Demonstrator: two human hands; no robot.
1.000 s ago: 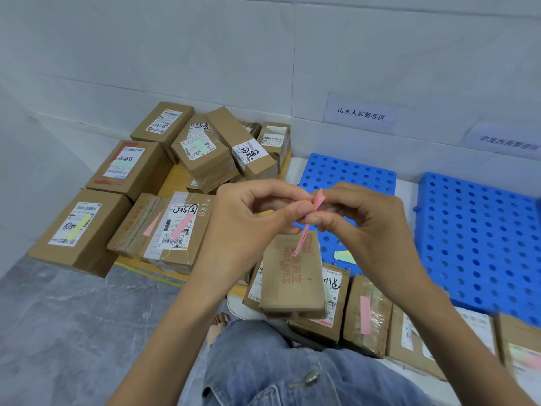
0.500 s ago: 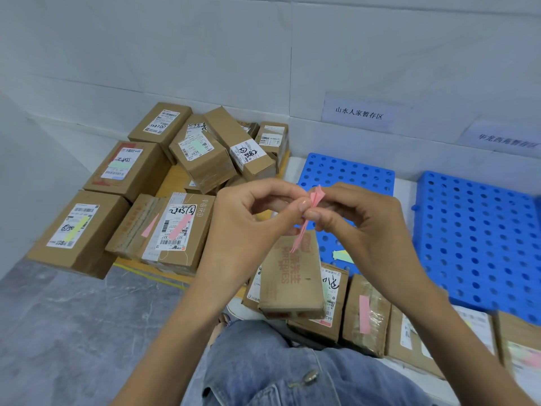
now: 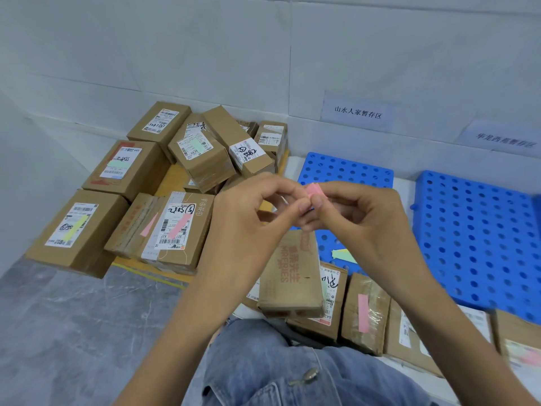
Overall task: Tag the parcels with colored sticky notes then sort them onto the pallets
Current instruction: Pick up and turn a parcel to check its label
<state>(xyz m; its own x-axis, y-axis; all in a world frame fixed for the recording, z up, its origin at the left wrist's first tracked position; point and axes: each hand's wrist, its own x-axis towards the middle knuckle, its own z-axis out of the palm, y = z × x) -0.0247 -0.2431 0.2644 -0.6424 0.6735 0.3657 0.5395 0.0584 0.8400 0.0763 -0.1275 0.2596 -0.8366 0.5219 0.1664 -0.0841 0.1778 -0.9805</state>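
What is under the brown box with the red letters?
Another parcel with a white scribbled label sticks out beneath the red-lettered box. Most of that parcel's top is covered, so the rest stays hidden.

2 hands, a left hand (image 3: 248,227) and a right hand (image 3: 360,224), share 1 pink sticky note (image 3: 313,189). 2 blue pallets (image 3: 345,171) (image 3: 480,230) lie below 2 paper signs (image 3: 357,112) (image 3: 503,139). At least 14 brown parcels (image 3: 76,232) show; the crowded pile hides an exact count. 3 pink strips (image 3: 180,225) (image 3: 149,224) (image 3: 363,312) sit on parcels.

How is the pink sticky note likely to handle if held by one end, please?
Probably floppy: the pink sticky note looks paper-thin and bent between the left hand and right hand. Likely very light, since fingertips alone hold it.
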